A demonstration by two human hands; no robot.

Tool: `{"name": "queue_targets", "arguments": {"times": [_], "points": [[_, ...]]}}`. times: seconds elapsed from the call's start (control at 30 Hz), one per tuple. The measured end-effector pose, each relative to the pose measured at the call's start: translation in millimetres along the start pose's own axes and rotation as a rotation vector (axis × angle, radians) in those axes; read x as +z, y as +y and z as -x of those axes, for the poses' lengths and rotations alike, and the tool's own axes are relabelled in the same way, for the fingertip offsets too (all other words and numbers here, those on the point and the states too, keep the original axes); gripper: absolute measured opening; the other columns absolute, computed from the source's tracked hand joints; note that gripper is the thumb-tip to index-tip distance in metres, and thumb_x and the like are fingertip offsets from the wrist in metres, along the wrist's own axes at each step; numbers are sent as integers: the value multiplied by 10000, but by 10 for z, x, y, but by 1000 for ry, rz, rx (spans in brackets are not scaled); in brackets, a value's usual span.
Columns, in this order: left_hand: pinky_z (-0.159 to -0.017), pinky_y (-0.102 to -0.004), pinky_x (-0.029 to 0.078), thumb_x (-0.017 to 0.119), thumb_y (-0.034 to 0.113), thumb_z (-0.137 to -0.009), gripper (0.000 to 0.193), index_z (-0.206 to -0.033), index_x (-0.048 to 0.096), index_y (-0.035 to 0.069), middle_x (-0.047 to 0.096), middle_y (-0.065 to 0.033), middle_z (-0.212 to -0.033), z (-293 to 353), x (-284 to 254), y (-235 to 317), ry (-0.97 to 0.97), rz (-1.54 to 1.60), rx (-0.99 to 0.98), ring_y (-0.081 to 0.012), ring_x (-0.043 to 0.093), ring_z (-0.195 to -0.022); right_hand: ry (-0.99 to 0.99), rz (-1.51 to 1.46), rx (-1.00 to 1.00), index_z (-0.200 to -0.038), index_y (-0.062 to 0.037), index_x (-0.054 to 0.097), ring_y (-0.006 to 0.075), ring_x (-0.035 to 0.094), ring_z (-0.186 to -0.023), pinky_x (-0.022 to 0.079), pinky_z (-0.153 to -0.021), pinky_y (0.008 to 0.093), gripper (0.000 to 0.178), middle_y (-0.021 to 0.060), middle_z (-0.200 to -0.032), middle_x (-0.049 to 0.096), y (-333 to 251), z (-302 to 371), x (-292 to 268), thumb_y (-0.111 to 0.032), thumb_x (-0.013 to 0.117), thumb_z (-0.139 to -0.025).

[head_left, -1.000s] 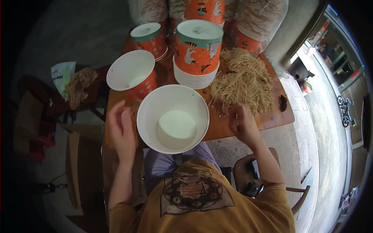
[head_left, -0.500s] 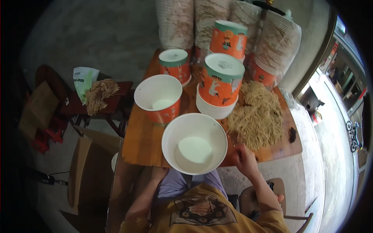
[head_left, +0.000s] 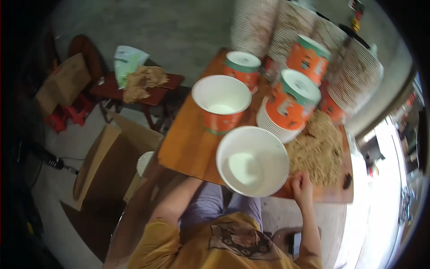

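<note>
At the near edge of the brown wooden table (head_left: 188, 148), a large open paper tub (head_left: 253, 161) with a white inside stood mouth up, its rim reaching past the board toward the person's lap; what its base rested on was hidden. Just beside its right rim was the right hand (head_left: 302, 181), at the lower edge of a heap of tan, noodle-like strands (head_left: 320, 152). Its fingers looked bent inward, but I cannot tell how tightly they were closed, whether they pinched any strands, or whether they touched the heap. The left forearm (head_left: 177, 201) ran under the table's edge, so the left hand was out of sight, and I cannot tell how open it was or what it held. Behind the open tub, to the left, stood a second upright tub (head_left: 226, 121), orange outside and white within. Farther back sat an upturned orange tub (head_left: 240, 74) with a green band, and to the right of these rose an upturned nested stack (head_left: 291, 101) showing several white rims. Plastic-wrapped tub stacks (head_left: 358, 76) lined the far side. A small dark lump (head_left: 347, 180) lay near the table's right edge.
</note>
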State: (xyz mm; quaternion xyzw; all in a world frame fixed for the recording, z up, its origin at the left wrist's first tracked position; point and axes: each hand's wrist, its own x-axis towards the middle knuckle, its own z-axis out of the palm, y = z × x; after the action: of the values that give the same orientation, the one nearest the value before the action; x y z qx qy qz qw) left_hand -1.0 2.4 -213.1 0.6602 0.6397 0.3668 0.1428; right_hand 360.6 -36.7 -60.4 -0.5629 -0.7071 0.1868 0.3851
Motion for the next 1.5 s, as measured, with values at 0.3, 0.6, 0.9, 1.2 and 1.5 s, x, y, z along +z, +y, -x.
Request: {"name": "queue_targets", "arguments": {"times": [0.3,0.6,0.9,1.2,1.5], "points": [[-775,-460,495,532,202,-890,292,-1129,558,36,618,-197,-1046,918,-553,573,-595,79,157,-373,609,-920,-56,-46,151,-905,-28,513,161,517,-545,432,-523,294,131,92,-637,545,-464,241,-159,-87,621,-859],[-697,-362,472,724,154,-717,458,-1147,583,89,566,-48,-988,672,-1723,1852,26,18,895,-218,583,-850,-89,-236,226,-897,-15,535,61,472,-549,394,-509,225,134,20,-619,539,-812,382,-125,-111,626,-873],[-837,-374,393,621,29,-766,138,-902,607,49,591,-83,-840,27,-1705,2105,-159,6,751,-245,574,-856,-58,-597,220,-895,-33,511,8,411,-597,350,-542,174,99,-56,-679,499,-1188,431,-97,-96,588,-901],[-927,-433,372,564,1,-739,145,-868,586,63,561,-61,-819,-46,-1694,2122,-122,93,633,-243,575,-839,-113,-610,228,-899,-37,574,-13,396,-599,317,-539,154,111,-96,-667,493,-1364,268,-100,-121,645,-881],[-940,-507,372,577,11,-647,324,-967,594,57,542,-110,-990,133,-1852,2173,11,83,613,-289,538,-1013,-124,-653,21,-906,-17,584,12,468,-608,398,-544,181,66,-20,-708,571,-1500,195,88,-52,621,-866]]}}
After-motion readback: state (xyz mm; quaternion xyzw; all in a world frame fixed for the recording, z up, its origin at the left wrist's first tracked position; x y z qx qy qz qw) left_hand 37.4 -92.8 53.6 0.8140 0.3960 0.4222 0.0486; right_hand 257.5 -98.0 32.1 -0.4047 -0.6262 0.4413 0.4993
